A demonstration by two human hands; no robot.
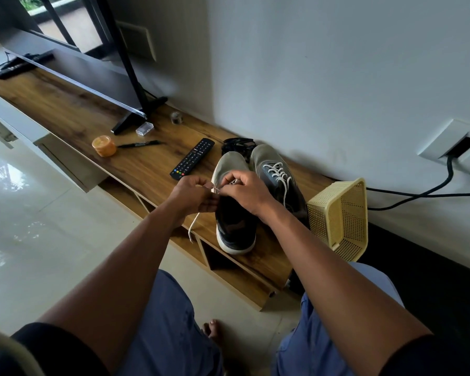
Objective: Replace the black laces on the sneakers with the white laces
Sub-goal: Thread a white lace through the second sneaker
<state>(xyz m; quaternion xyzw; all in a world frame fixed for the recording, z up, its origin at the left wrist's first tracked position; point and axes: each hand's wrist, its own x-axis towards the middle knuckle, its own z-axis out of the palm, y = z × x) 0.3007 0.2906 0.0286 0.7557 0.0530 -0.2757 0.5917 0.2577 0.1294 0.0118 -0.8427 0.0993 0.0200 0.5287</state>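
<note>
Sneakers stood side by side on the wooden table (152, 169), toes pointing away from the person toward the wall, so each shoe's long axis ran straight out from the body. The right sneaker (278, 175) already carried a white lace in its eyelets, while the left sneaker (235, 210) was the one under work, lying directly beneath both hands. The left hand (193, 196) sat just off the shoe's left edge, closed in a pinch on the white lace (193, 226), whose free end trailed down over the table's front edge. The right hand (247, 194) arched over the tongue and eyelet row from the other side, fingers curled and pinching the same lace where the two hands nearly met. Judging by that, the next pull would run across the shoe, at right angles to its length, and neither hand was plainly the nearer since both met over the left eyelet row. The eyelets of the left sneaker were covered by the right hand, so how many rows were threaded could not be told. A dark tangle, likely the black laces (238, 145), lay beyond the toes near the remote (192, 159). A yellow basket (339, 218) stood just right of the shoes, tipped on its side.
</note>
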